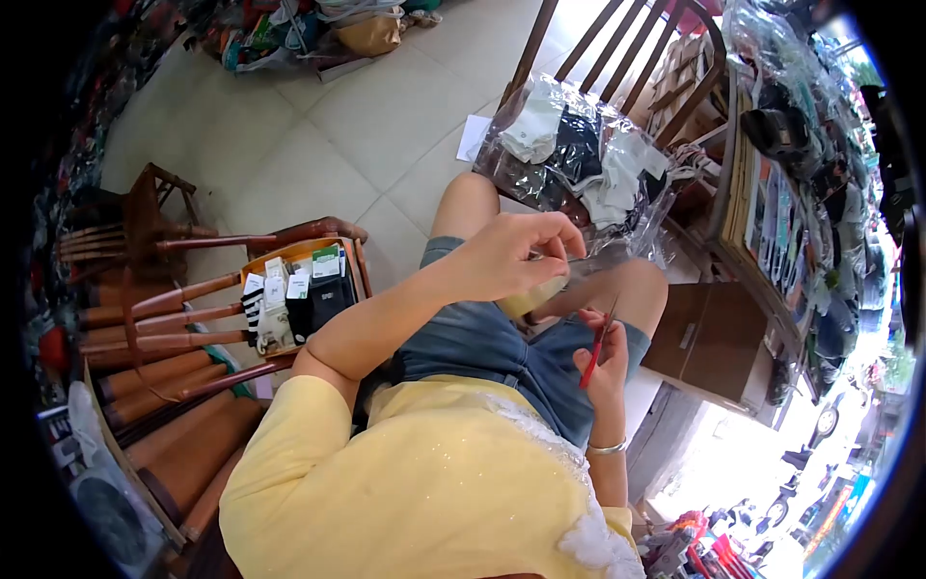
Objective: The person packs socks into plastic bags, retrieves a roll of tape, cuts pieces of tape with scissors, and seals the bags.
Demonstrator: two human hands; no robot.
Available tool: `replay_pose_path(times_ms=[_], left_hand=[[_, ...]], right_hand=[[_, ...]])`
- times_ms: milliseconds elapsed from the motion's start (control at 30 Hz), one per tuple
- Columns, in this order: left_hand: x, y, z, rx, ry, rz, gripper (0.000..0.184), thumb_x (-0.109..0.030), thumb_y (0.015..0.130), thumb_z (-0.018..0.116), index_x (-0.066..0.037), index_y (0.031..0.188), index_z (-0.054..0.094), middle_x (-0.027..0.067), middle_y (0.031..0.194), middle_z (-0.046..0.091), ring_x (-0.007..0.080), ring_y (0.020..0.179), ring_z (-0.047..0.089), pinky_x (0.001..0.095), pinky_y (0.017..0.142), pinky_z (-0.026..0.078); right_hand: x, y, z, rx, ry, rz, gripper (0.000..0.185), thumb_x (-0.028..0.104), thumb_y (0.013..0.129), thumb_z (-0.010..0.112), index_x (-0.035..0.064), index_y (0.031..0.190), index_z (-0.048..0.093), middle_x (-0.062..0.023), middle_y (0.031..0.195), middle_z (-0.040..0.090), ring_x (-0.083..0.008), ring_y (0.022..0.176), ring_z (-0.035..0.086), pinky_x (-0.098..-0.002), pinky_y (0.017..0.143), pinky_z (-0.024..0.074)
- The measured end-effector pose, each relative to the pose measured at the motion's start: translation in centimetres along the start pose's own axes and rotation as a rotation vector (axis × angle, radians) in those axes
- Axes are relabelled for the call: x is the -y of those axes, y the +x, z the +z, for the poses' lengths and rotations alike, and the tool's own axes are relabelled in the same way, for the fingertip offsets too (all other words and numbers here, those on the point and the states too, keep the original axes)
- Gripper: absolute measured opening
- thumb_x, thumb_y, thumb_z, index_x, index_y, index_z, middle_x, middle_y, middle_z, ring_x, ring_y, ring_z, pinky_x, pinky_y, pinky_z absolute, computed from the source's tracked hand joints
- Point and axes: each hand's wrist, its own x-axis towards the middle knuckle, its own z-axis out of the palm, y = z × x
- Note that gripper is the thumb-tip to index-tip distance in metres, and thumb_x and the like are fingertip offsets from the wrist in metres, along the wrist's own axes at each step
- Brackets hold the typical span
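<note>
My left hand is raised over my lap, with its thumb and fingertips pinched together. What it pinches, if anything, is too small to make out. Below it shows part of a rounded cream-coloured thing, mostly hidden by the hand. My right hand, above my thigh, is closed around a slim red tool with a pointed metal tip facing away from me; its exact kind is unclear. Just beyond my knees, a clear plastic bag with white and dark socks lies on a wooden chair.
To my left, a chair holds an orange-yellow box of labelled socks. A brown cabinet stands at right, below shelving with packaged goods. Bagged goods lie on the tiled floor at the far side.
</note>
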Motion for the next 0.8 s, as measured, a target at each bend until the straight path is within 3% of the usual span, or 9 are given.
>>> replay_pose_path(times_ms=[67,200,367,467,533,667,733,767,800], left_hand=[[-0.6,0.1,0.7,0.033,0.060,-0.020,0.019,-0.002,0.081,0.063,-0.001,0.099,0.058,0.0028,0.082,0.061,0.0083,0.077,0.058,0.0234,0.069,0.046],[-1.0,0.0,1.8,-0.078,0.157,0.059,0.020,-0.004,0.079,0.065,-0.002,0.098,0.059,0.0039,0.078,0.063,0.0081,0.072,0.058,0.0236,0.069,0.047],[-2.0,-0.3,2.0,-0.132,0.201,0.076,0.020,-0.003,0.079,0.064,-0.002,0.098,0.059,0.0053,0.077,0.063,0.0073,0.075,0.058,0.0227,0.070,0.047],[-2.6,0.1,1.9,-0.161,0.255,-0.026,0.020,-0.003,0.080,0.064,-0.002,0.099,0.058,0.0048,0.080,0.062,0.0072,0.078,0.058,0.0220,0.071,0.047],[-3.0,0.4,2.1,-0.172,0.253,-0.047,0.018,-0.002,0.081,0.062,-0.002,0.099,0.057,0.0035,0.083,0.061,0.0072,0.080,0.058,0.0217,0.072,0.046],[-3.0,0.8,3.0,-0.157,0.116,-0.026,0.018,-0.001,0.081,0.061,-0.002,0.099,0.057,0.0030,0.083,0.061,0.0071,0.079,0.057,0.0219,0.073,0.046],[-2.8,1.4,3.1,-0.141,0.116,-0.059,0.018,-0.002,0.082,0.062,-0.002,0.100,0.056,0.0024,0.084,0.061,0.0074,0.080,0.057,0.0226,0.075,0.046],[-2.5,1.8,3.1,-0.135,0.117,-0.069,0.018,-0.002,0.082,0.062,-0.002,0.100,0.056,0.0024,0.084,0.061,0.0074,0.080,0.057,0.0226,0.075,0.046],[-2.1,1.9,3.1,-0.123,0.082,-0.080,0.018,-0.002,0.082,0.062,-0.002,0.100,0.056,0.0025,0.085,0.061,0.0076,0.081,0.058,0.0228,0.075,0.046]], right_hand=[[1.2,-0.1,-0.6,-0.003,0.002,-0.045,0.047,0.021,0.070,0.076,0.0036,0.104,0.049,-0.0152,0.117,0.056,-0.0255,0.119,0.046,-0.0389,0.103,0.0305],[2.3,-0.3,-1.0,0.024,0.072,-0.158,0.053,0.038,0.074,0.075,0.0042,0.104,0.049,-0.0161,0.117,0.055,-0.0268,0.119,0.046,-0.0409,0.103,0.0294],[0.3,1.1,-1.9,0.077,0.186,-0.071,0.038,0.015,0.078,0.070,0.0043,0.107,0.048,-0.0141,0.120,0.053,-0.0212,0.115,0.048,-0.0325,0.100,0.0328],[-1.3,2.5,-2.3,0.082,0.180,-0.097,0.040,0.027,0.082,0.069,0.0066,0.111,0.050,-0.0108,0.119,0.056,-0.0166,0.109,0.051,-0.0277,0.091,0.0379],[-2.2,3.2,-2.8,0.076,0.143,-0.106,0.040,0.026,0.082,0.068,0.0058,0.111,0.050,-0.0098,0.118,0.056,-0.0166,0.108,0.051,-0.0259,0.090,0.0382],[-1.8,4.0,-4.7,0.087,-0.052,-0.085,0.041,0.015,0.076,0.072,0.0025,0.109,0.051,-0.0107,0.118,0.055,-0.0185,0.111,0.049,-0.0278,0.092,0.0377],[-1.3,4.6,-5.7,-0.069,-0.293,-0.211,0.051,0.014,0.064,0.080,0.0020,0.104,0.052,-0.0090,0.108,0.057,-0.0224,0.100,0.051,-0.0322,0.088,0.0397],[-0.2,4.8,-6.3,-0.092,-0.494,-0.286,0.058,0.016,0.057,0.085,0.0018,0.102,0.051,-0.0097,0.103,0.057,-0.0293,0.105,0.050,-0.0359,0.091,0.0382],[0.3,5.1,-7.1,-0.092,-0.490,-0.272,0.058,0.016,0.057,0.085,0.0018,0.102,0.051,-0.0097,0.103,0.057,-0.0293,0.105,0.050,-0.0359,0.091,0.0382]])
